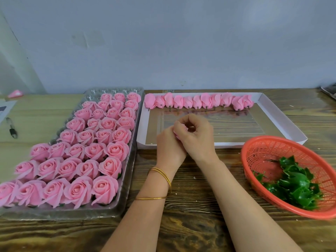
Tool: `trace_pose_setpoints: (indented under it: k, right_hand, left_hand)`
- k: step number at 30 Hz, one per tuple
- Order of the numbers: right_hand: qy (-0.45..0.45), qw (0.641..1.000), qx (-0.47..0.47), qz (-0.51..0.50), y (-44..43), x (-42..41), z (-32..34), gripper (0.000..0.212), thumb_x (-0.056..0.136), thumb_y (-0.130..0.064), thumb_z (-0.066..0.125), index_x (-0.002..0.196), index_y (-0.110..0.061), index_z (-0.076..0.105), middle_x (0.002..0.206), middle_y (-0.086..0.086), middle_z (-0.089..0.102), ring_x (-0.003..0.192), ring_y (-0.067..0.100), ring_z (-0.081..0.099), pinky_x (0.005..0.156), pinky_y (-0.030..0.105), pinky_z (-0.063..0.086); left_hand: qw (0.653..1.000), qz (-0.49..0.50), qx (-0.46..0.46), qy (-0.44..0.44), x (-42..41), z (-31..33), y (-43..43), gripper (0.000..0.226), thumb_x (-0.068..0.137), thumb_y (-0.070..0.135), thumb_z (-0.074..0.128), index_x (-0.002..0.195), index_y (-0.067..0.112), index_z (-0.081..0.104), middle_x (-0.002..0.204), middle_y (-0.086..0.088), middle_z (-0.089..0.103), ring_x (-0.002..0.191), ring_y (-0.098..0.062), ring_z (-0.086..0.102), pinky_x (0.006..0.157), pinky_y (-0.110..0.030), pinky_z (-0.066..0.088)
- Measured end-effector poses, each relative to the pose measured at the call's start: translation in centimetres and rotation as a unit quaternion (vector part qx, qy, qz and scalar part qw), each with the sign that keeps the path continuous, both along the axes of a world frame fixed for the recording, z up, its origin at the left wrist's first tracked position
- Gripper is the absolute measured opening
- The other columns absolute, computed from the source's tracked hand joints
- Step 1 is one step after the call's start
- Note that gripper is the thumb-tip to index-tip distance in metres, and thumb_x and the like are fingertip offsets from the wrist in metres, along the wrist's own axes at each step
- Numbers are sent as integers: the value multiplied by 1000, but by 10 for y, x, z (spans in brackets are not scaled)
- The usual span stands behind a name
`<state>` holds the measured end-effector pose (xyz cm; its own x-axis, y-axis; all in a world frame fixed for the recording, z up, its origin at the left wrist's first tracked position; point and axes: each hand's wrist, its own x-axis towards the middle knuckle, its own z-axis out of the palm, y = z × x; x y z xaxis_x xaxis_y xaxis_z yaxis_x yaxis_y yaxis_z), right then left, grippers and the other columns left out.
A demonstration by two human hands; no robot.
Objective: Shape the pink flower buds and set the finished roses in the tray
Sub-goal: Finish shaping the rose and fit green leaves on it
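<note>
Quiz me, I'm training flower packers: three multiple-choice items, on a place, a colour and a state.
1. Where in the white box do the unshaped buds lie?
A) along its far edge
B) along its near edge
C) in its middle
2. What colour is the basket?
A) blue
B) red
C) white
3. What are the left hand and right hand doing?
A) lying flat, apart
B) hanging idle
C) together gripping a pink bud
Answers: 1 A, the row lines the far wall; 2 B, its mesh is red; 3 C, both hands' fingers curl round it.
</note>
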<state>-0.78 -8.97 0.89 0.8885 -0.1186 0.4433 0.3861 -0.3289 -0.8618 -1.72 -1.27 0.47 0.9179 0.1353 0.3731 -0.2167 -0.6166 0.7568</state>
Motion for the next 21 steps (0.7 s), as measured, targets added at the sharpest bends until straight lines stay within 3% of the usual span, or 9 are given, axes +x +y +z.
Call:
trace_pose_setpoints:
  k: [6,11,15,17,18,21]
  right_hand:
    - [58,996,-3,71,3,-5,-3,26,85,-21,60,105,-14,76,97,-8,73,95,2,66,87,20,48]
    - [131,982,38,133,-2,-6,-1,48,81,-38,57,122,-15,68,117,-2,71,112,6,62,104,33,46]
    - [160,970,41,177,-8,-6,2,52,78,-42,61,125,-21,65,117,-7,69,111,3,62,106,35,45]
    - [175,962,38,205,-14,-4,5,55,77,-41,62,129,-23,63,121,-7,67,113,3,61,106,32,45]
    - [180,959,50,215,-17,-2,7,55,76,-39,63,129,-23,62,122,-5,67,114,5,61,105,31,45]
    - [182,939,177,233,-25,1,14,40,80,-32,59,115,-15,70,118,3,71,114,16,64,102,36,48]
  left_hand:
    - [999,34,38,-18,0,-2,-1,12,88,12,63,78,10,69,76,-9,70,75,-27,66,62,-25,37]
    - [998,35,55,-2,-1,0,-2,15,89,13,59,78,11,68,76,-8,69,75,-26,65,60,-24,34]
    - [999,17,31,11,-3,6,-3,30,92,14,55,66,26,51,61,15,47,58,0,46,51,-10,28]
    - [1000,-23,11,12,-3,8,-3,26,91,12,56,69,25,54,62,14,49,61,-2,48,56,-10,34]
    - [999,-44,-2,13,-3,8,-3,20,89,11,59,72,22,59,66,8,56,66,-8,55,59,-17,41]
    - [984,-118,-118,62,-3,7,3,15,76,6,73,77,20,66,78,-1,69,76,-11,65,67,-25,54]
